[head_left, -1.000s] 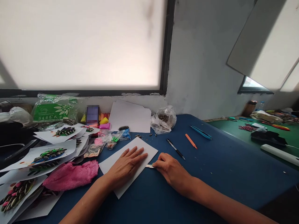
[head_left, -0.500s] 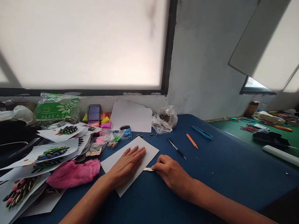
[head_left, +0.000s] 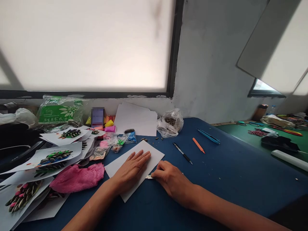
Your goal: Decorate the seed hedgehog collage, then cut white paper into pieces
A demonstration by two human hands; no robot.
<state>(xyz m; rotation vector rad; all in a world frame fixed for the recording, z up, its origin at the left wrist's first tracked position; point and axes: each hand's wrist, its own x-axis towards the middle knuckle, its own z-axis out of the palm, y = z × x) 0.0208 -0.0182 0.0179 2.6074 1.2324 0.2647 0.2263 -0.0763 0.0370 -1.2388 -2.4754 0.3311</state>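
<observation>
A folded-looking white sheet of paper (head_left: 157, 156) lies slantwise on the blue tabletop. My left hand (head_left: 132, 168) rests flat on it, fingers stretched out and nearly together. Just right of the sheet, my right hand (head_left: 169, 181) is closed round a slim white tool that looks like a utility knife (head_left: 149, 176). Its front end meets the paper's lower right edge; most of its body is hidden in the fingers. Beyond my right hand lie a black pen (head_left: 183, 153), an orange marker (head_left: 198, 145) and blue tweezers (head_left: 208, 136).
Seed-decorated paper sheets (head_left: 56, 157) pile up at left beside a pink cloth (head_left: 78, 178). Towards the wall are small clay packets (head_left: 119, 142), blank paper (head_left: 137, 120), a plastic bag of seeds (head_left: 170, 123) and a green seed packet (head_left: 59, 112). A green table (head_left: 247, 123) stands at right.
My right hand has slid a little left with the white tool, bringing its front end further along the paper's edge. My left hand stays flat on the sheet.
</observation>
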